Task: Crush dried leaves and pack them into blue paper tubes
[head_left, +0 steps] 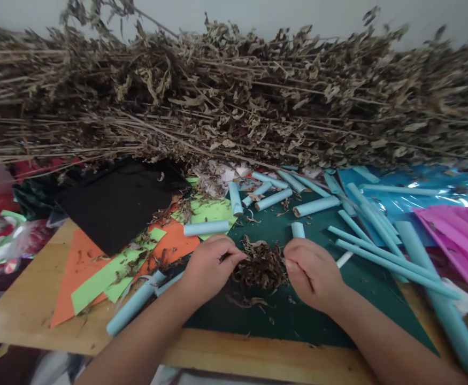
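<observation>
Two bare forearms reach in from the bottom edge, meeting over a dark green cutting mat [298,315] on the pale wooden desk [25,310]. Between them sits a small heap of crumbled dry brown leaves [260,266], lying on the mat. The left hand [212,264] is curled, fingertips pinched together on the heap's left edge; the right hand [312,272] is likewise loosely closed, its fingertips pressed together against the right edge, so both hands bracket the heap and touch it.

Done well, gathering such brittle material seems to call for light pressure and short inward strokes, keeping the crumbs on the mat rather than scattering them toward the paper beside it; squeezing hard would likely grind the leaves to dust.

Light blue rolled paper tubes [274,199] lie scattered beyond the hands, short ones near the middle and long thin ones [378,251] fanning to the right. Left of the mat are orange paper sheets [77,267], lime green strips [97,280] and a black sheet [117,206]. A pink pleated paper [458,240] and shiny blue foil [418,200] lie at right. A large pile of dried leafy stalks [234,96] fills the back of the desk.

No brand, label or writing can be read anywhere.
</observation>
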### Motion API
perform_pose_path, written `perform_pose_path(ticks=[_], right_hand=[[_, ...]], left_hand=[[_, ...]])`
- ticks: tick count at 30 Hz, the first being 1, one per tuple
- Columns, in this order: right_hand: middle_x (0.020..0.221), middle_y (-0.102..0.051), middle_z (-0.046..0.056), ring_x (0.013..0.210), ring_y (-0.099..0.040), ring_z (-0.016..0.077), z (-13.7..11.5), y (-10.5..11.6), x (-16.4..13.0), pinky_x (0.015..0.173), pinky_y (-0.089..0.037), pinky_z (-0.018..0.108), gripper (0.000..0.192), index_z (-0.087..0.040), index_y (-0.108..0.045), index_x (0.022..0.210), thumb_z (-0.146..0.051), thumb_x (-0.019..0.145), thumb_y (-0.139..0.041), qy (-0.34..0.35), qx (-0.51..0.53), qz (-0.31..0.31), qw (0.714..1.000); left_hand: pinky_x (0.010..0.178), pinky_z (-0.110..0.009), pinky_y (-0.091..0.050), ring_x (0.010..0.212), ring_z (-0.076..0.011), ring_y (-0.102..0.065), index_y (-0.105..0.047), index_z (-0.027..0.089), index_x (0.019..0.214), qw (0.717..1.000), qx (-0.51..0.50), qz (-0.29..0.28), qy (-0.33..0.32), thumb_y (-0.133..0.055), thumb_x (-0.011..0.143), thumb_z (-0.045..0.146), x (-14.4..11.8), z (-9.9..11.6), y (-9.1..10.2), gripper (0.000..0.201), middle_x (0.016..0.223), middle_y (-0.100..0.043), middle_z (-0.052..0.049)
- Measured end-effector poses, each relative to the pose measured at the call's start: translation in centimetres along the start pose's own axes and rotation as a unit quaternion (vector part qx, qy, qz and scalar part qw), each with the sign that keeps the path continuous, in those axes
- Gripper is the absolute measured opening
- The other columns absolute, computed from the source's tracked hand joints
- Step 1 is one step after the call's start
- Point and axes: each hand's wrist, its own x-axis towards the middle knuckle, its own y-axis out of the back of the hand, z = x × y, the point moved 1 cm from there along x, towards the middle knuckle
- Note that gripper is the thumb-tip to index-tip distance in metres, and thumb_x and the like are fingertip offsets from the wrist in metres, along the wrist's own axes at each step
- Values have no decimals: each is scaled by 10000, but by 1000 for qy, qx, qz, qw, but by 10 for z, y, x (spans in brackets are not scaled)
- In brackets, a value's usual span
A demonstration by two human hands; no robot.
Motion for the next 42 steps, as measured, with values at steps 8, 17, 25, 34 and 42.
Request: perform_pose_path(ticks=[8,17,25,34,42], right_hand=[[472,-396,7,469,-337,117,2,3,0,458,-259,248,345,-186,-344,481,-232,823,-335,-18,-75,-66,995],[698,-581,28,665,-476,148,6,-6,2,607,-320,266,220,-155,-525,692,-245,836,-385,-10,-34,-146,989],[564,-547,14,544,-447,134,12,-2,0,540,-289,249,319,-159,-508,645,-235,859,-283,-24,-72,-128,989],[486,-477,7,508,-408,124,15,-6,3,520,-263,253,447,-161,-462,521,-372,866,-271,-5,-94,-170,981],[847,-579,29,743,-439,180,11,-13,1,634,-328,299,194,-211,-561,949,-247,814,-426,-13,-106,-237,966]], left_hand=[[641,-218,-399,691,-111,-503,-547,157,713,995,76,-35,-50,-405,812,203,3,0,4,180,716,-553,-18],[652,-217,-412,710,-116,-522,-566,153,752,990,102,27,-98,-402,813,203,2,-4,15,181,728,-576,-30],[784,-295,-409,881,-175,-510,-546,173,951,977,208,-50,-6,-378,823,322,8,-14,14,258,931,-562,-60],[840,-337,-390,945,-206,-484,-529,189,1013,943,292,-159,21,-441,784,318,6,-22,7,277,979,-530,-71],[752,-289,-412,831,-169,-532,-587,200,864,971,180,-159,16,-422,795,267,8,-13,4,191,858,-593,-21]])
